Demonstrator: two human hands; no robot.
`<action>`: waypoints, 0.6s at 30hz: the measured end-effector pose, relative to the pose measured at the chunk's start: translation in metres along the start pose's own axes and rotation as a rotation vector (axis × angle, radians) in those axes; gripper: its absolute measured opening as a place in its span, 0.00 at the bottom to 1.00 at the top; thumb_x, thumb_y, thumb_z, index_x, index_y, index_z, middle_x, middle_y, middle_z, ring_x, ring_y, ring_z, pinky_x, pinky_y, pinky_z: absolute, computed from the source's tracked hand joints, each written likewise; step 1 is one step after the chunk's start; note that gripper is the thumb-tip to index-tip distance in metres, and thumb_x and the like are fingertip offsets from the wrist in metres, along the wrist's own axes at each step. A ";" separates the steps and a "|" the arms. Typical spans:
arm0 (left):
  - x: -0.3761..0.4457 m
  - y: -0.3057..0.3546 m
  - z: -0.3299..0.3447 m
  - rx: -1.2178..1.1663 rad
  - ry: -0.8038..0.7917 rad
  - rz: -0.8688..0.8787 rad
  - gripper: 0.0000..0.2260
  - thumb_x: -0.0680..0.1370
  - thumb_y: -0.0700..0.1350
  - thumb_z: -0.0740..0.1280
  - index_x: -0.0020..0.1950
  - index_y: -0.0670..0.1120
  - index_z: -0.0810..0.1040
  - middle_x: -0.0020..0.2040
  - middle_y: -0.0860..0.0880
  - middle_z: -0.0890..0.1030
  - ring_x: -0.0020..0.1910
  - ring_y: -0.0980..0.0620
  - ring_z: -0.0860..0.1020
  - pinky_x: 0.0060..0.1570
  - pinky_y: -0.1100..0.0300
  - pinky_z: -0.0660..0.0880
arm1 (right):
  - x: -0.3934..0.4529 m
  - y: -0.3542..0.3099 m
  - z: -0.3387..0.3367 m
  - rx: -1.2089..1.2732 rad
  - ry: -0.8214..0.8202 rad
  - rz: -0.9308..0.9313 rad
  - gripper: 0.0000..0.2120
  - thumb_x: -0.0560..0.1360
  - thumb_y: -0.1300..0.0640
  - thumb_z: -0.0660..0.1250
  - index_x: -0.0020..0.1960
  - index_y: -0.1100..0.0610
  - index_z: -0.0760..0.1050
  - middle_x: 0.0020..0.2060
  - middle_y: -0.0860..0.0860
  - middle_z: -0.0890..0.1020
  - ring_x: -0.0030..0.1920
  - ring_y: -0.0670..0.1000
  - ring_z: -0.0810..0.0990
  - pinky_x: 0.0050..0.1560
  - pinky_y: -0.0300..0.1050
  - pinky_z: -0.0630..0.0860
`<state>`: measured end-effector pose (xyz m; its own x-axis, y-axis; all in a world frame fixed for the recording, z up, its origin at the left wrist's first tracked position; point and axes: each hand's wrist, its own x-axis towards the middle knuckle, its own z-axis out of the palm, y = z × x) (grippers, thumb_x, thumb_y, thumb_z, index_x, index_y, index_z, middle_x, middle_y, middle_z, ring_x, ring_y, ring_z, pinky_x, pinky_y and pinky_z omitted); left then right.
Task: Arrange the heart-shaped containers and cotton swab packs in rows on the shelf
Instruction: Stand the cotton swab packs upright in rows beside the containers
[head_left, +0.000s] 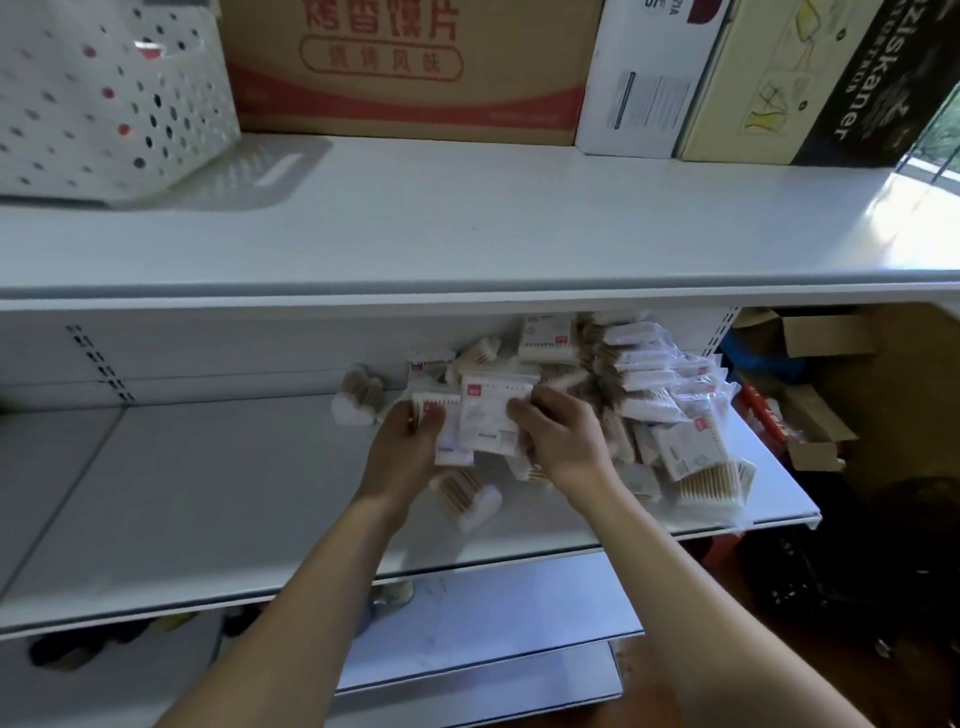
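"烤香馍片" on cardboard box (405, 67)

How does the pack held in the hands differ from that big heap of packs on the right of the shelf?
The held pack is lifted and upright, label facing the camera, pinched by the left hand and right hand. The heap lies untouched in a jumble, packs tilted every way. Both are clear-wrapped cotton swabs.
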<state>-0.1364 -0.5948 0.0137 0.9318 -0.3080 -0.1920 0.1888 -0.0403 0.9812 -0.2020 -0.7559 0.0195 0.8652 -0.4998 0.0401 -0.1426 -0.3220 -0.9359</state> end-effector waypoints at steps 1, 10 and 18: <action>0.000 0.000 -0.002 -0.023 -0.012 -0.007 0.09 0.84 0.49 0.62 0.57 0.48 0.79 0.54 0.45 0.84 0.48 0.46 0.85 0.47 0.44 0.83 | 0.000 -0.001 0.005 -0.017 -0.032 0.008 0.16 0.73 0.48 0.68 0.36 0.59 0.70 0.28 0.50 0.75 0.31 0.52 0.71 0.36 0.48 0.66; -0.004 0.002 -0.028 -0.093 0.012 -0.016 0.09 0.80 0.46 0.69 0.58 0.46 0.79 0.51 0.45 0.86 0.46 0.45 0.86 0.45 0.41 0.83 | 0.029 0.000 0.012 -0.735 0.373 -0.355 0.13 0.79 0.56 0.65 0.61 0.59 0.79 0.58 0.59 0.81 0.59 0.63 0.76 0.53 0.51 0.73; -0.002 -0.006 -0.035 -0.041 0.043 -0.071 0.15 0.78 0.51 0.72 0.59 0.43 0.77 0.52 0.43 0.84 0.45 0.46 0.86 0.41 0.49 0.84 | 0.087 0.011 0.008 -1.318 0.320 -0.334 0.14 0.72 0.56 0.66 0.55 0.58 0.80 0.54 0.56 0.81 0.57 0.61 0.74 0.63 0.56 0.67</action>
<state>-0.1286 -0.5606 0.0075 0.9279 -0.2648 -0.2626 0.2667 -0.0211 0.9636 -0.1250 -0.7966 0.0098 0.8272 -0.3522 0.4379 -0.4500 -0.8818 0.1408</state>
